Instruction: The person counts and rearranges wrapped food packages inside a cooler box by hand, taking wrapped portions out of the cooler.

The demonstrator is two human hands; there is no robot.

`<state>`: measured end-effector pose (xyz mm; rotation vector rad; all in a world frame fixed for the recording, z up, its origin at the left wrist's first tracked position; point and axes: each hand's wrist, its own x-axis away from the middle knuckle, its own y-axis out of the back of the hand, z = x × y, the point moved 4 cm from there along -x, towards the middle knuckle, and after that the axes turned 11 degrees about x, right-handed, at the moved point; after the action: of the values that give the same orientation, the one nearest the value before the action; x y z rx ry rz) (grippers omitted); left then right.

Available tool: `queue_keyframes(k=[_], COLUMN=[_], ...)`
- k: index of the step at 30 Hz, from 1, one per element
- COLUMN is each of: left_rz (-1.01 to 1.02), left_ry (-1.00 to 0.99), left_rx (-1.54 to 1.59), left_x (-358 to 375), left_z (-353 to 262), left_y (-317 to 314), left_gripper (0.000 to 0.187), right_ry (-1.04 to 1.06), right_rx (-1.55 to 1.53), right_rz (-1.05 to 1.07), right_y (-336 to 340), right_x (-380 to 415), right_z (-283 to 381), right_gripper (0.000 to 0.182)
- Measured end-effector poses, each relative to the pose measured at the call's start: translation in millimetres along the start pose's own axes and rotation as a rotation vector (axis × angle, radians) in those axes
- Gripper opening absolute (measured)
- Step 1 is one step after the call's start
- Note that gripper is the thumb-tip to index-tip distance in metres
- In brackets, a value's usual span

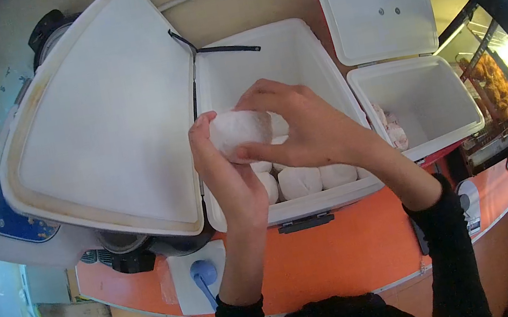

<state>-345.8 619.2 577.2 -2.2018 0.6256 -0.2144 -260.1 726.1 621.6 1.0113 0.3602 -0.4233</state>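
Both hands are around a white, rounded ball (pixel 240 132) that looks like wrapped dough, held over the large open cooler box (pixel 294 211). My left hand (pixel 228 173) cups it from the left and below, thumb up along its side. From the right, my right hand (pixel 305 121) closes on it, fingers over the top and thumb low on its front. Several similar white balls (pixel 300 181) lie in the cooler beneath; my hands and the held ball hide some of them.
The cooler's raised lid (pixel 98 125) leans left. A smaller open cooler (pixel 424 102) on the right holds pale wrapped pieces (pixel 393 128). Beyond it stands a lit display case (pixel 492 82) of fried food. A blue ladle (pixel 204 274) lies on the orange counter (pixel 332 253) at front left.
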Motion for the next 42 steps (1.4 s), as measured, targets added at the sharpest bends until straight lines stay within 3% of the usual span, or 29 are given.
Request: queue_keyframes(k=[7,10,12,14,16,18,19,21,22,24,27,30,34,37,39,41,42], left_rz=[-0.006,-0.026,-0.016,0.043,0.041,0.037,0.076,0.114,0.062,0.008,0.094,0.141,0.147,0.178,0.205,0.439,0.44], left_ry=[-0.131,-0.299,-0.412,-0.467,-0.403,-0.34,-0.34,-0.339,-0.359,-0.379,-0.435,-0.326,-0.312,-0.332,-0.326,-0.188,-0.188], left_rx=[-0.261,-0.427,-0.527,-0.571,-0.566,-0.559,-0.608,-0.658,-0.806,-0.957,-0.986,-0.822,-0.921,-1.011,-1.059,-1.282,-1.275], left_x=[-21.5,-21.3,-20.4,-21.1,-28.2,-39.2,-46.7,-50.5,-46.4,-41.8,-42.4,-43.9,-36.2,-34.2,-32.1,-26.7,-23.3], left_z=[-7.7,-7.5,-7.5,-8.3,-6.8,-2.5,2.5,6.3,3.7,1.2,-2.3,-4.4,-9.0,-7.2,-6.0,3.6,4.6], left_y=[13.2,15.7,11.5,4.0,6.0,14.3,21.1,25.2,24.2,29.0,37.2,47.3,49.8,53.1,54.3,50.5,53.7], left_gripper=[0.029,0.024,0.022,0.02,0.021,0.022,0.024,0.026,0.027,0.029,0.028,0.024,0.022,0.025,0.029,0.026,0.026], right_ry=[0.116,0.072,-0.08,-0.073,-0.069,-0.141,-0.141,-0.323,-0.323,-0.419,-0.339,-0.291,-0.318,-0.183,-0.195,-0.143,-0.087], right_rx=[0.052,-0.049,-0.253,-0.262,-0.274,-0.268,-0.268,-0.236,-0.238,-0.504,-0.431,-0.384,-0.338,-0.291,-0.453,-0.467,-0.486], right_rz=[-0.37,-0.189,0.031,0.052,0.073,0.286,0.288,0.623,0.627,0.734,0.839,0.946,0.965,0.933,1.087,1.078,1.073], right_y=[-15.4,-22.2,-27.7,-31.5,-32.5,-39.0,-39.7,-55.4,-63.9,-96.7,-127.5,-150.1,-152.4,-147.0,-152.2,-155.8,-156.9], right_x=[-8.5,-10.5,-16.7,-23.9,-30.4,-36.2,-42.2,-48.5,-53.4,-55.6,-59.4,-52.4,-45.2,-42.6,-36.8,-39.6,-41.2], right_z=[-11.0,-14.6,-25.7,-38.2,-49.0,-59.3,-63.2,-77.9,-91.2,-120.4,-138.8,-137.8,-137.9,-133.9,-133.8,-136.8,-137.5], right_gripper=[0.045,0.046,0.053,0.057,0.062,0.061,0.061,0.042,0.042,0.043,0.044,0.046,0.048,0.052,0.054,0.053,0.052])
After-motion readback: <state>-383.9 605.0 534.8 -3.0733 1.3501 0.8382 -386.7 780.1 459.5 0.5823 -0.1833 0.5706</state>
